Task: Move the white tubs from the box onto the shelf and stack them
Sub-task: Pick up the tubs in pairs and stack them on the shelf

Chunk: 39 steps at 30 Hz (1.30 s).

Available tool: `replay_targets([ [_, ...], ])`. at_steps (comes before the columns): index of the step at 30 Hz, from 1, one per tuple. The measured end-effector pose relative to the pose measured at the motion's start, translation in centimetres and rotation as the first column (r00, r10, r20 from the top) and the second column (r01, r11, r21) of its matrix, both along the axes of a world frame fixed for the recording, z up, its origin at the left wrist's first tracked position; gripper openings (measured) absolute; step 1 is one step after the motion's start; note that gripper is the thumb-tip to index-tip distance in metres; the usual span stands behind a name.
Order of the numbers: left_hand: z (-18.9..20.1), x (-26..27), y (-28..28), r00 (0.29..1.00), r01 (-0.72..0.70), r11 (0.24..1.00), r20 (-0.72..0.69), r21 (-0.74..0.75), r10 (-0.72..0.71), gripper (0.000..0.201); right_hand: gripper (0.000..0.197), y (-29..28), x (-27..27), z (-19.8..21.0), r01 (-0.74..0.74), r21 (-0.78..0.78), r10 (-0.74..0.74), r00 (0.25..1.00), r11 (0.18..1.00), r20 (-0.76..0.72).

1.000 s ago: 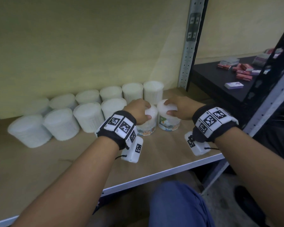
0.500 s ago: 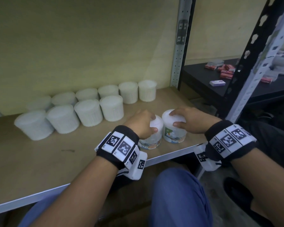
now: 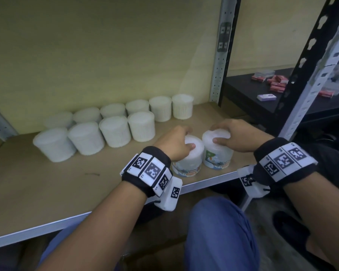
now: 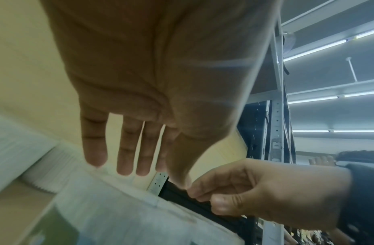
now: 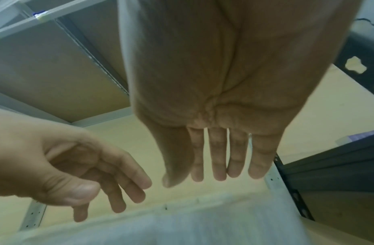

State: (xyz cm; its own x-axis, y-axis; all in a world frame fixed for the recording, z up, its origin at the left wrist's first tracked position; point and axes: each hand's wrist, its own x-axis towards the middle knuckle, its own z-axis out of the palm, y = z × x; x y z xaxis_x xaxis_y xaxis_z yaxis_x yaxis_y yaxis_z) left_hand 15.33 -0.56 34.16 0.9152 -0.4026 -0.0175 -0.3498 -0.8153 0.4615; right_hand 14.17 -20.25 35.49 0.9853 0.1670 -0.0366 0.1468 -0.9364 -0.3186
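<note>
Two white tubs with coloured labels stand side by side near the front edge of the wooden shelf (image 3: 47,192). My left hand (image 3: 176,141) lies over the lid of the left tub (image 3: 188,163), thumb on top. My right hand (image 3: 239,135) lies over the right tub (image 3: 217,155). In the left wrist view the left hand's fingers (image 4: 127,149) are straight above the tub (image 4: 119,215). In the right wrist view the right hand's fingers (image 5: 215,157) are straight too, just above the tub (image 5: 182,228). Neither hand wraps a tub.
Two rows of plain white tubs (image 3: 115,132) stand at the back left of the shelf. A grey upright post (image 3: 221,55) bounds it on the right. Beyond it, a black shelf holds red packs (image 3: 276,85). My blue-trousered knee (image 3: 219,231) is below the front edge.
The two labelled tubs have come from beside the front row toward the shelf's front edge with both hands on top. My fingers have since straightened over the lids.
</note>
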Motion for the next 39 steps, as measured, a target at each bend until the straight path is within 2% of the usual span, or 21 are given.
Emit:
replay_targets([
  [3, 0.4, 0.7, 1.7, 0.998, -0.036, 0.995, 0.041, -0.092, 0.04, 0.047, 0.037, 1.4, 0.7, 0.9, -0.019, 0.055, 0.016, 0.999, 0.998, 0.052],
  [6, 0.6, 1.6, 4.5, 0.993, -0.09, 0.989, 0.071, -0.118, 0.099, 0.043, 0.035, 3.9, 1.9, 1.6, -0.038, 0.097, 0.032, 0.998, 0.995, 0.062],
  [11, 1.4, 3.6, 10.1, 0.969, -0.229, 0.969, 0.076, -0.095, 0.237, 0.042, 0.033, 9.6, 4.4, 2.5, -0.086, 0.188, 0.074, 0.995, 0.978, 0.069],
  [14, 1.8, 5.0, 13.2, 0.95, -0.299, 0.952, 0.08, -0.063, 0.303, 0.041, 0.034, 13.1, 6.3, 3.0, -0.109, 0.179, 0.098, 0.993, 0.978, 0.069],
  [21, 2.0, 8.4, 17.5, 0.934, -0.357, 0.93, 0.054, 0.083, 0.354, 0.047, 0.042, 19.1, 11.6, 2.9, -0.112, 0.001, 0.112, 0.994, 0.994, -0.014],
  [30, 1.0, 11.8, 18.6, 0.937, -0.347, 0.92, 0.015, 0.181, 0.35, 0.056, 0.061, 22.0, 16.1, 0.9, -0.116, -0.286, 0.079, 0.988, 0.951, -0.136],
  [33, 0.3, 12.2, 18.5, 0.941, -0.331, 0.919, -0.003, 0.215, 0.339, 0.058, 0.066, 22.3, 16.8, 0.4, -0.136, -0.336, 0.086, 0.983, 0.932, -0.161],
  [39, -0.1, 12.5, 18.3, 0.945, -0.322, 0.915, 0.031, 0.243, 0.324, 0.054, 0.064, 22.3, 17.2, 0.2, -0.148, -0.358, 0.099, 0.983, 0.922, -0.153],
])
